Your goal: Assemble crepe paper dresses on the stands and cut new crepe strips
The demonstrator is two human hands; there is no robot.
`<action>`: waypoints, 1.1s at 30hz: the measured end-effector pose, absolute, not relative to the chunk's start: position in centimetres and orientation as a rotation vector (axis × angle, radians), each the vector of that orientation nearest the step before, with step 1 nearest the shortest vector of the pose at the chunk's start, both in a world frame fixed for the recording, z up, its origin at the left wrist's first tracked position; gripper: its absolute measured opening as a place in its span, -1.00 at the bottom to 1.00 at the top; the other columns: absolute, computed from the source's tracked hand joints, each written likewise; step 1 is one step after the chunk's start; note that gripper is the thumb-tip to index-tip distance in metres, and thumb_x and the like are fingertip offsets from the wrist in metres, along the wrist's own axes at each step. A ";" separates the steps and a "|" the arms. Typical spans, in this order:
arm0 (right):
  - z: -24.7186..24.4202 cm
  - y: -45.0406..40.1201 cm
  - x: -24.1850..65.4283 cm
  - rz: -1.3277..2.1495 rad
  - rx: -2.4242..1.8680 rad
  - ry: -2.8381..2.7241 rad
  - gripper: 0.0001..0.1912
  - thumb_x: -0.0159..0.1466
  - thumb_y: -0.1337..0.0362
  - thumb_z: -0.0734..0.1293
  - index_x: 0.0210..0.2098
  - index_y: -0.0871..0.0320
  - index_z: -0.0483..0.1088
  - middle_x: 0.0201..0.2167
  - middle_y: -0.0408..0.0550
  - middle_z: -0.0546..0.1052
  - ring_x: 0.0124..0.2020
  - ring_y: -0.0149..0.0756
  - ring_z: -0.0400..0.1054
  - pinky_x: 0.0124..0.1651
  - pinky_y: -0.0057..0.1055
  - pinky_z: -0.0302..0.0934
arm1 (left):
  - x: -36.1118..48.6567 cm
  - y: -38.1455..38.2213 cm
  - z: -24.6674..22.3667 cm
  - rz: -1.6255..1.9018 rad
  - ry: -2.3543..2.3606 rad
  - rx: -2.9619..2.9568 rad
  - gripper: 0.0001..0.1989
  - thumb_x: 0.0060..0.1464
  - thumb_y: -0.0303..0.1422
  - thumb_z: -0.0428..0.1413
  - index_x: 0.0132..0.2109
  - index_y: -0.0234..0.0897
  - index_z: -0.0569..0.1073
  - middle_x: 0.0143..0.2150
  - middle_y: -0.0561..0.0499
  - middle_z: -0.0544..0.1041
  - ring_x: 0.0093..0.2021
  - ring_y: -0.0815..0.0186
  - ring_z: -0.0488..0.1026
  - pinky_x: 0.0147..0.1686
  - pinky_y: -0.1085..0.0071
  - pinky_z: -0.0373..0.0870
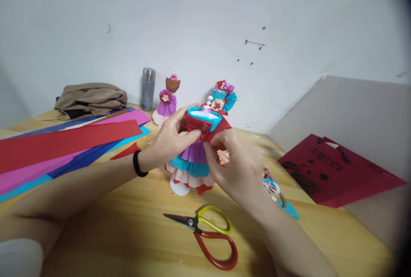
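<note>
In front of me stands a small white dress form (207, 110) wearing a tiered paper dress (192, 166) in purple, turquoise and pale pink. Red crepe paper (195, 123) wraps its upper body over a turquoise layer. My left hand (168, 138) is closed around the bodice from the left, with the thumb pressing the red paper at the front. From the right, my right hand (242, 159) pinches the red paper near the waist between thumb and fingers; its fingertips are partly hidden. Scissors (192, 223) with one yellow and one red handle lie nearer me.
Long crepe paper strips (80, 140) cover the left side. At the back stand a grey flask (148, 90) and two other dressed forms, one purple (167, 108), one turquoise (221, 95). Folded brown cloth (91, 97) lies back left; a red bag (337, 172) and paper scraps (290, 210) are right.
</note>
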State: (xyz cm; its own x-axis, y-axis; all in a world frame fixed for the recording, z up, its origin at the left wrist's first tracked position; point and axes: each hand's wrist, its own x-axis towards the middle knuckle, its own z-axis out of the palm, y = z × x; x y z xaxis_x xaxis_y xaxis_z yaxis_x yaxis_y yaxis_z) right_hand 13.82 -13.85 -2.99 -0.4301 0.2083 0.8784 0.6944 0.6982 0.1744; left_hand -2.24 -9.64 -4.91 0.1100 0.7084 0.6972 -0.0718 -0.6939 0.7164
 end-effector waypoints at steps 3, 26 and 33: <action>-3.5 -13.4 13.5 -0.706 -0.648 -1.960 -0.79 0.27 0.45 0.30 -0.42 0.10 0.22 -0.56 -0.18 0.37 -0.54 -0.39 0.24 -0.45 -0.40 0.04 | -2.2 -9.8 -4.9 1.661 0.627 1.802 -0.52 0.01 -0.44 0.16 0.12 -0.33 0.37 -0.01 -0.09 0.56 -0.01 0.20 0.53 -0.02 0.31 0.50; -5.2 -10.9 13.4 -0.663 -0.502 -2.024 -0.78 0.27 0.54 0.20 -0.39 0.11 0.23 -0.44 -0.11 0.37 -0.42 -0.37 0.28 -0.42 -0.44 0.13 | -2.2 -10.0 -5.1 1.656 0.684 1.800 -0.65 0.05 -0.40 0.18 0.01 -0.33 0.40 -0.04 -0.10 0.57 -0.06 0.22 0.53 -0.04 0.32 0.51; -4.9 -10.6 13.2 -0.677 -0.423 -1.971 -0.77 0.25 0.57 0.20 -0.39 0.10 0.25 -0.45 -0.11 0.43 -0.43 -0.39 0.34 -0.42 -0.47 0.19 | -2.3 -9.9 -5.0 1.650 0.661 1.810 -0.73 0.05 -0.41 0.17 -0.07 -0.31 0.42 -0.18 -0.04 0.57 -0.17 0.26 0.53 -0.14 0.35 0.52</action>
